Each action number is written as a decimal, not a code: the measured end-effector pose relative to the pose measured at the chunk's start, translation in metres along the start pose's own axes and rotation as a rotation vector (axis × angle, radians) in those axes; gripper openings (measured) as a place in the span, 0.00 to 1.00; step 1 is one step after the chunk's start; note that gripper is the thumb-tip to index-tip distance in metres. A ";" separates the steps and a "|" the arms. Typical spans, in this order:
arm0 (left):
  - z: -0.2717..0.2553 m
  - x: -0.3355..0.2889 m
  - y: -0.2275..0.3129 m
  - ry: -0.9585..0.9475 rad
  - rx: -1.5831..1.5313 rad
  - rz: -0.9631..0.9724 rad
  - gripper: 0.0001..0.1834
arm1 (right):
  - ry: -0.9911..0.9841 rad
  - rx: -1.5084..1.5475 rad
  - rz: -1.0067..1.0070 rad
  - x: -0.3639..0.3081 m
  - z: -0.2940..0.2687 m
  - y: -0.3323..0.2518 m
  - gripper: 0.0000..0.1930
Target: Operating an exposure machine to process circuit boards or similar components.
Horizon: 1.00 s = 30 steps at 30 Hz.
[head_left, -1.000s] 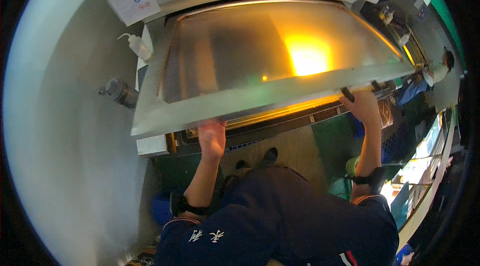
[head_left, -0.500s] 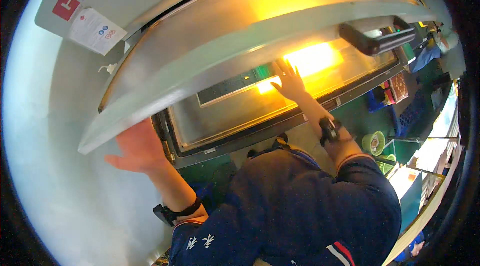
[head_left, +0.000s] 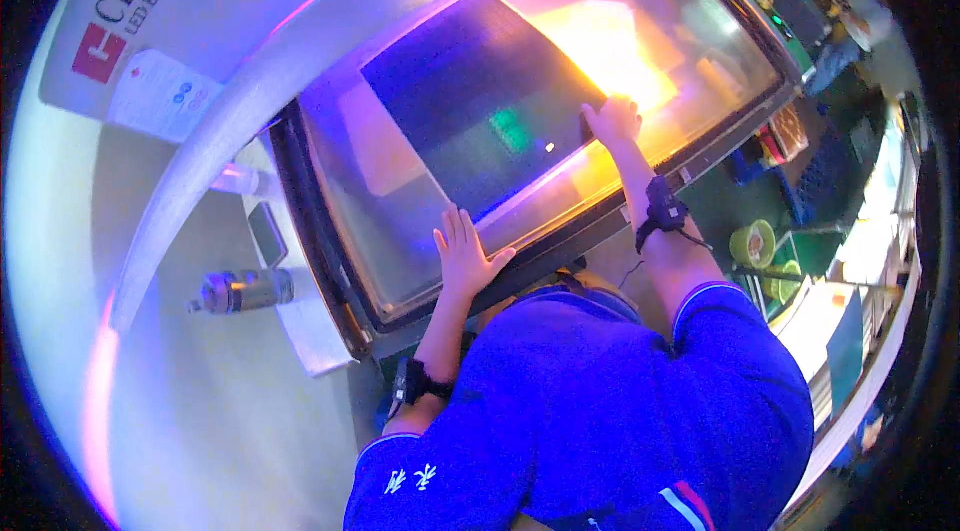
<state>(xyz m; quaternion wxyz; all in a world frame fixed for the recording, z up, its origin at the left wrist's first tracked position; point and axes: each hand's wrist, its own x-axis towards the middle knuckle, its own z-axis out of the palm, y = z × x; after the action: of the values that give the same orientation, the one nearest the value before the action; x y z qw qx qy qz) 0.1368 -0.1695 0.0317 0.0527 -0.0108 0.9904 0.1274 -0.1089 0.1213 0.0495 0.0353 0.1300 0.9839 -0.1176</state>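
A dark rectangular panel (head_left: pixel 470 91) lies at a slant on the transparent-looking bed (head_left: pixel 400 276) of an exposure machine, with a green reflection on its surface. My left hand (head_left: pixel 466 256) is open, fingers stretched and thumb apart, its fingertips at the panel's near left corner. At the near right corner my right hand (head_left: pixel 615 121) has its fingers curled in and closed on the panel's edge. The machine's pale lid (head_left: pixel 215 121) stands raised beyond the bed. A paler sheet-like patch (head_left: pixel 378 146) shows beside the panel's left edge.
A dark frame (head_left: pixel 335 256) rims the bed. To the left, a metal cylindrical fitting (head_left: pixel 245 291) lies on the pale machine surface. Green baskets (head_left: pixel 752 244) stand low on the right, near a shelf. Bright yellow light (head_left: pixel 610 46) glares beyond the panel.
The lid has swung up, uncovering the bed and panel. My left hand has left the lid's side for the panel's corner. My right hand has closed at the other corner. Purple light now tints everything.
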 end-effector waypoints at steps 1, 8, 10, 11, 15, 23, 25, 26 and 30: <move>0.000 -0.004 -0.008 -0.002 -0.008 0.028 0.64 | 0.003 0.004 0.047 -0.006 -0.002 -0.002 0.37; -0.024 -0.025 -0.058 -0.008 -0.025 0.151 0.66 | 0.011 -0.050 0.240 -0.059 0.005 0.010 0.45; -0.033 -0.032 -0.071 -0.073 0.020 0.163 0.65 | -0.070 -0.004 0.288 -0.074 -0.004 0.010 0.48; -0.034 -0.036 -0.079 -0.072 0.014 0.177 0.65 | -0.061 -0.008 0.300 -0.082 -0.010 0.013 0.48; -0.037 -0.054 -0.108 -0.124 -0.015 0.273 0.64 | -0.061 0.039 0.303 -0.131 -0.015 0.044 0.43; -0.027 -0.096 -0.098 -0.260 -0.015 0.499 0.56 | -0.234 0.900 0.534 -0.353 0.002 0.171 0.23; -0.032 -0.105 -0.082 -0.284 0.035 0.550 0.49 | -0.105 1.035 0.721 -0.429 -0.004 0.167 0.22; -0.030 -0.108 -0.075 -0.311 0.060 0.538 0.46 | 0.039 1.114 0.778 -0.463 -0.002 0.166 0.22; -0.012 -0.126 -0.027 -0.239 -0.310 0.538 0.40 | 0.362 1.402 0.844 -0.589 -0.007 0.188 0.21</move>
<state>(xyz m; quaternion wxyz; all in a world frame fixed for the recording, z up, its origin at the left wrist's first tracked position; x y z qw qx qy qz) 0.2615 -0.1981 0.0502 0.1305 0.2584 0.9133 0.2864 0.5077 0.1537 0.0735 -0.1712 0.4960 0.5423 -0.6562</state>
